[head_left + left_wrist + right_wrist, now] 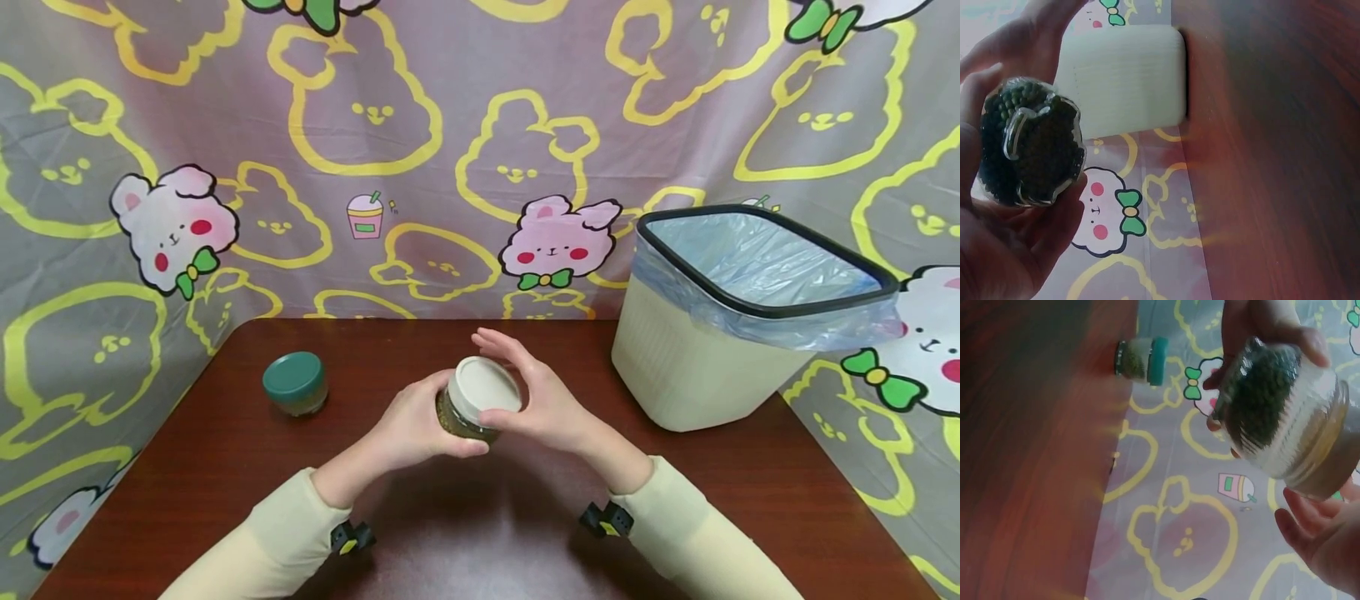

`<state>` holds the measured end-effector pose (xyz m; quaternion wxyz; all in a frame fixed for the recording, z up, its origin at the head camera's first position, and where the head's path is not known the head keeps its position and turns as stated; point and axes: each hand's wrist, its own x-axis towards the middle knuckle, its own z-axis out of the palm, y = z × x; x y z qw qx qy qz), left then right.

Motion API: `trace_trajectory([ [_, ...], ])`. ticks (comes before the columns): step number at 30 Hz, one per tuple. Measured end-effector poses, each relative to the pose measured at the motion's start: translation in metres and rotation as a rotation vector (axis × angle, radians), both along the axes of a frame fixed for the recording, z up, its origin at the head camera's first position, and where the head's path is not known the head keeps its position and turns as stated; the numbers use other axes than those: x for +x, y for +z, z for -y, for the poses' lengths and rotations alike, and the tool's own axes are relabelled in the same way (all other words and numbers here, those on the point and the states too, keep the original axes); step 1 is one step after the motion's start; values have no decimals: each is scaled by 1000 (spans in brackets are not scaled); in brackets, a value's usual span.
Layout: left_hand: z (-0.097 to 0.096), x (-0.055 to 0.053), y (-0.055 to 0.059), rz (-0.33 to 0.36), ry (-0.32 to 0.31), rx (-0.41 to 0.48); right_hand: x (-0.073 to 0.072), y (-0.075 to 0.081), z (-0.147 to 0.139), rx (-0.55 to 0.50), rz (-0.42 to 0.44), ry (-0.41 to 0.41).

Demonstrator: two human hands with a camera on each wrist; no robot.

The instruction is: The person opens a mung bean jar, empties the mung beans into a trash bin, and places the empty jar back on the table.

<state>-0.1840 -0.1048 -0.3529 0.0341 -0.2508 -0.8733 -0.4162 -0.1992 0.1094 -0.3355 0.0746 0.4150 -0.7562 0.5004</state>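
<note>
Above the middle of the table, my left hand (pixel 416 421) grips a clear glass jar (pixel 1035 144) around its body. The jar is tilted and filled with small green beans (pixel 1266 394). A cream-white lid (pixel 491 387) sits on its mouth. My right hand (pixel 543 400) spans the lid, with the thumb at its near edge and the fingers stretched out beyond its far side. In the right wrist view, those right fingers (pixel 1300 519) are spread beside the lid.
A second jar with a teal lid (pixel 294 379) stands upright at the table's left. At the right is a cream bin (pixel 697 358) with a black rim and a bluish plastic liner (pixel 757 258). A patterned cloth (pixel 450 167) hangs behind the brown table (pixel 225 483).
</note>
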Motion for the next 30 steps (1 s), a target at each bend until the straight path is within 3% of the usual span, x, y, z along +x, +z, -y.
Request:
trace_trajectory([
  [6, -2, 2, 1, -10, 39, 5, 2, -3, 2, 6, 9, -91],
  [11, -1, 2, 1, 30, 16, 13, 1, -1, 2, 9, 11, -83],
  [19, 3, -1, 0, 90, -93, 52, -3, 7, -6, 81, 3, 26],
  [30, 7, -7, -2, 148, -259, 131, -6, 14, -9, 74, -6, 234],
])
